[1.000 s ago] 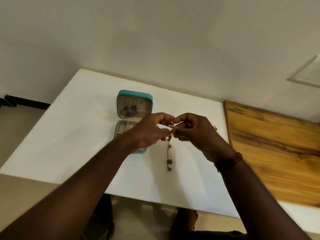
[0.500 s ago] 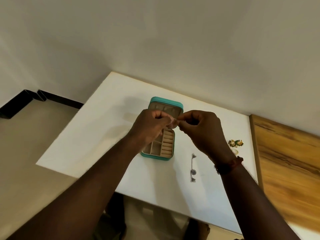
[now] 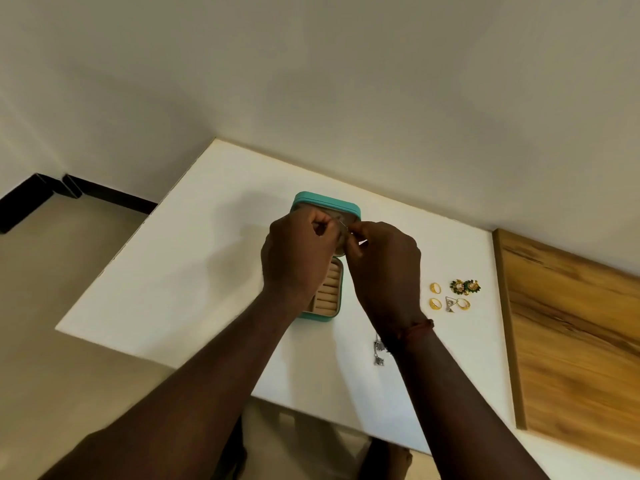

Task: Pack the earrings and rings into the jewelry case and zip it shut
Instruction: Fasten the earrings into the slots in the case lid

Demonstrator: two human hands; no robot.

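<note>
Earring [image 3: 343, 226] pinched between both hands

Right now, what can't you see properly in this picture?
Head view:
- The tiny piece pinched between the left hand and right hand: too small, fingers cover it.
- The case lid's inside: hidden behind both hands.
- The silver dangly earring: its top is hidden by the right wrist.

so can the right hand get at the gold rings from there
Probably yes: the gold rings lie uncovered on the white table just right of the right hand, though it now pinches a small earring.
</note>
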